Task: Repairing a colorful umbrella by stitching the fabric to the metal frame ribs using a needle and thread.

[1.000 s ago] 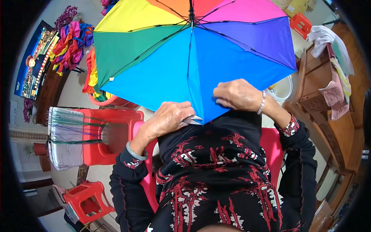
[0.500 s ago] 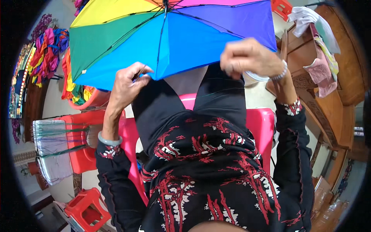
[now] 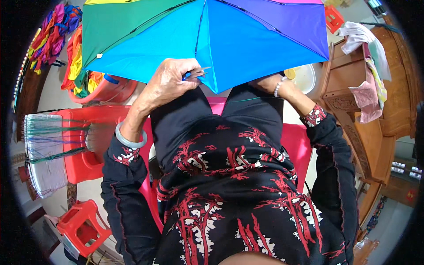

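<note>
A rainbow-coloured umbrella is spread over my knees, its thin black ribs showing on the panels facing me. My left hand is closed around small thread snips with two pointed metal blades and a dark blue part. The blades lie apart, beside the light blue panel near a rib's lower tip. My right hand reaches beneath the edge of the darker blue panel; its fingers are hidden there. A fine green thread runs across my dark trousers below that hand.
At the left, a red stool carries a white block strung with green and blue threads. Behind it stands a red tub of coloured cloth. A smaller red stool is lower left. Carved wooden furniture with draped cloths stands right.
My left hand has moved right and up, and the snips' blades now show. My right hand has dropped from above the umbrella's edge to beneath it. The umbrella appears higher in view.
</note>
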### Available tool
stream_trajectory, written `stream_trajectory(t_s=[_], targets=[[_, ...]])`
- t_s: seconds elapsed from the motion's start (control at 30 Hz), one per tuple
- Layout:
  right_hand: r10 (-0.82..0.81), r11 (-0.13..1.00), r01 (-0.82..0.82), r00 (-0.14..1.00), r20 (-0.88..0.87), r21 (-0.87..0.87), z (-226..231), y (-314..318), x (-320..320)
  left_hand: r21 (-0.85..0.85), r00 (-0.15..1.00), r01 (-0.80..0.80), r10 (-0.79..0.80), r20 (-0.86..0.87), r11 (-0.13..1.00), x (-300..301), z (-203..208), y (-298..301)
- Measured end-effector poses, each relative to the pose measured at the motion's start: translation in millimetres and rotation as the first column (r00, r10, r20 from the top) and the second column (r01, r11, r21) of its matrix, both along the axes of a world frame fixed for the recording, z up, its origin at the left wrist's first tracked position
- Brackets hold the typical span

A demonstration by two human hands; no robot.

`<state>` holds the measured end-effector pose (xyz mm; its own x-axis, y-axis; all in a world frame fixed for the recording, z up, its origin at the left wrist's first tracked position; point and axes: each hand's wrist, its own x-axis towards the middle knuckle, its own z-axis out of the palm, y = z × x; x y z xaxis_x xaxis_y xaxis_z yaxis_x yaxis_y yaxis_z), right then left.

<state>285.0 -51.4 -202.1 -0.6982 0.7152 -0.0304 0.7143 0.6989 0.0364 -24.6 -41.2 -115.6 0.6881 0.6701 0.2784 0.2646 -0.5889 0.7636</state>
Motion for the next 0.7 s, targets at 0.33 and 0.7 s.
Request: stream_trajectory(t_s=[0.33, 0.7], targets=[[-0.442, 0.612, 0.286, 0.897, -0.019, -0.737, 131, -22, 54, 0.049, 0.994, 0.029, -0.023, -0.103, 0.998, 3, 7, -1], [-0.521, 0.453, 0.890, 0.218, -0.825, -0.051, 214, -42, 261, 0.020, 0.976, 0.032, -0.027, -0.215, 0.999, -2, 5, -3]])
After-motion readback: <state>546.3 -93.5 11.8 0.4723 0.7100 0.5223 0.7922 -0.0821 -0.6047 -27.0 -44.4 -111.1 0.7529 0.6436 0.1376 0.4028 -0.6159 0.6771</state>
